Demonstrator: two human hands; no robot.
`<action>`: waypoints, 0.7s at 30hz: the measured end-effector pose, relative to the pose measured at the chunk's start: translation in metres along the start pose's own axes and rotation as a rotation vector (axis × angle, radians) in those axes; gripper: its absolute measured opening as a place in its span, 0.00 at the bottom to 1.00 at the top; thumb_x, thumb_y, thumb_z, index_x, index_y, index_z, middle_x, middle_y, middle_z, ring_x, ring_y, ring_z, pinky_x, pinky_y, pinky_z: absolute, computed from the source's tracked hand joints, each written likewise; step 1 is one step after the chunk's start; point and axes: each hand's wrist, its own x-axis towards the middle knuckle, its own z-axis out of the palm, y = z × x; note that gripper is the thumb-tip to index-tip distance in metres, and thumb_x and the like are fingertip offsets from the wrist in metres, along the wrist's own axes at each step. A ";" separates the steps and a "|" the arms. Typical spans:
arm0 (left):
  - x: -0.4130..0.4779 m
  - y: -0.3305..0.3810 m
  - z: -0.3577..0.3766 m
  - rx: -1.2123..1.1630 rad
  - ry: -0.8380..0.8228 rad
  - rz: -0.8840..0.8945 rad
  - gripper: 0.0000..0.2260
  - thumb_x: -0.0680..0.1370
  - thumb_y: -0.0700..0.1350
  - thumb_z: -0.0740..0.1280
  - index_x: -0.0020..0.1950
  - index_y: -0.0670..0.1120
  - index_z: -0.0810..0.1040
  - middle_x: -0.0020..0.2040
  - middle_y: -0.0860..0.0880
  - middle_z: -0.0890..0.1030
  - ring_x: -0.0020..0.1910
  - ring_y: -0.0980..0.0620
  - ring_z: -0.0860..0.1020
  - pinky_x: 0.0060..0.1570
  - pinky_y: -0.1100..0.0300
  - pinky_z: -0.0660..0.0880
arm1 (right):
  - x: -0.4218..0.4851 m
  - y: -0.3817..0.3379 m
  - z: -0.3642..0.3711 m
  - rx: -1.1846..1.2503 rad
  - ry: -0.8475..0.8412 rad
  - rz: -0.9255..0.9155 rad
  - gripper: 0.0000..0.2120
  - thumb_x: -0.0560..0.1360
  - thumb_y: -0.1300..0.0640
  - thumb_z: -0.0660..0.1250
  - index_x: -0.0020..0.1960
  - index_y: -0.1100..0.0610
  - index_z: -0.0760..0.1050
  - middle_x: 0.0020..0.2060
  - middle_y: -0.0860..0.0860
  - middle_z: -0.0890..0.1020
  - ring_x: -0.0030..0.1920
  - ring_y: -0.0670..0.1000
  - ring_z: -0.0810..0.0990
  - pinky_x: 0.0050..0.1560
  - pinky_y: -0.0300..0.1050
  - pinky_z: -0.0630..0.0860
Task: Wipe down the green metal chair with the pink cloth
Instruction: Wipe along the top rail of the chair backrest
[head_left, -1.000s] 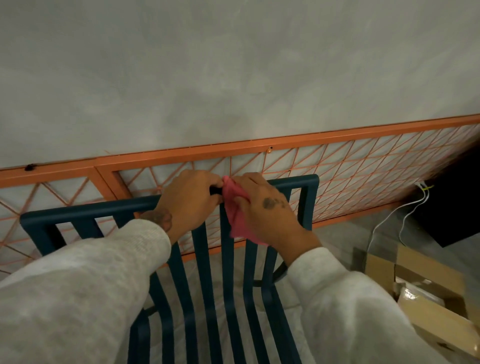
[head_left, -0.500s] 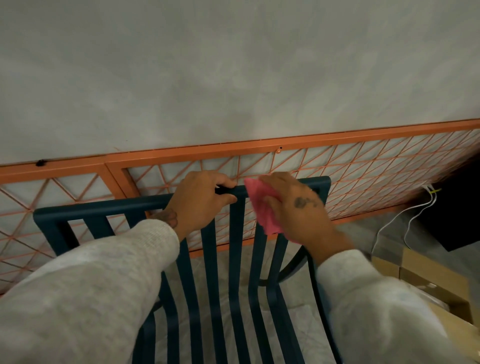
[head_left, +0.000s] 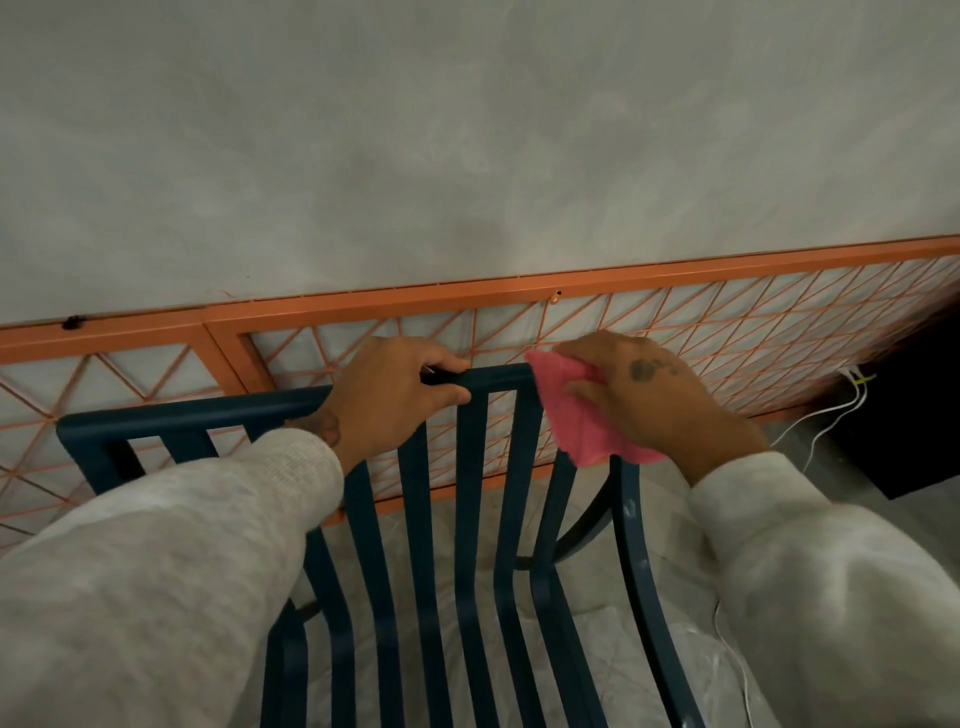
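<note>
Since the earlier frames the right grip (head_left: 660, 395), the person's right hand, has travelled with the pink cloth (head_left: 576, 415) rightwards along the top rail (head_left: 197, 415), from just beside the other hand to the rail's right-hand corner. The left grip (head_left: 387, 400) has kept its place near the middle of the rail.

The right grip is closed around the cloth: the fingers curl over the far side, the thumb presses on the near side, and the corner of the backrest lies underneath. The cloth drapes over that corner and hangs down the near face, covering the top of the right upright. The left grip is wrapped around the bare rail, fingers over the top, thumb on the near side. The two grips are apart, with two slats between them.

Both forearms wear pale grey sleeves (head_left: 156, 571). The green metal chair (head_left: 470, 519) is seen from behind and above, its vertical slats curving down towards the seat. Behind it, an orange lattice panel (head_left: 727, 353) runs along the foot of a grey wall (head_left: 467, 156). White cables (head_left: 810, 421) trail at right beside a dark object (head_left: 904, 415). A pale floor covering (head_left: 618, 649) shows between the slats.
</note>
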 end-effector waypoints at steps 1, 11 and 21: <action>-0.001 -0.001 0.000 -0.004 0.001 0.000 0.14 0.73 0.47 0.74 0.58 0.49 0.83 0.54 0.53 0.84 0.50 0.58 0.79 0.53 0.64 0.73 | 0.002 -0.016 0.004 0.013 -0.014 -0.038 0.16 0.81 0.47 0.59 0.67 0.48 0.74 0.60 0.51 0.80 0.54 0.54 0.80 0.53 0.47 0.77; -0.002 -0.004 0.000 0.003 0.027 0.025 0.15 0.72 0.48 0.74 0.58 0.51 0.83 0.54 0.55 0.84 0.52 0.57 0.80 0.57 0.59 0.76 | -0.002 0.004 0.019 -0.019 0.096 -0.064 0.18 0.81 0.48 0.60 0.70 0.45 0.69 0.63 0.46 0.77 0.57 0.53 0.79 0.54 0.53 0.79; -0.003 -0.003 0.001 0.000 0.038 0.014 0.14 0.72 0.49 0.75 0.57 0.52 0.83 0.52 0.55 0.84 0.49 0.58 0.80 0.53 0.62 0.75 | -0.004 -0.034 0.022 -0.024 0.110 -0.009 0.17 0.78 0.56 0.65 0.67 0.52 0.72 0.61 0.50 0.78 0.55 0.56 0.79 0.53 0.52 0.79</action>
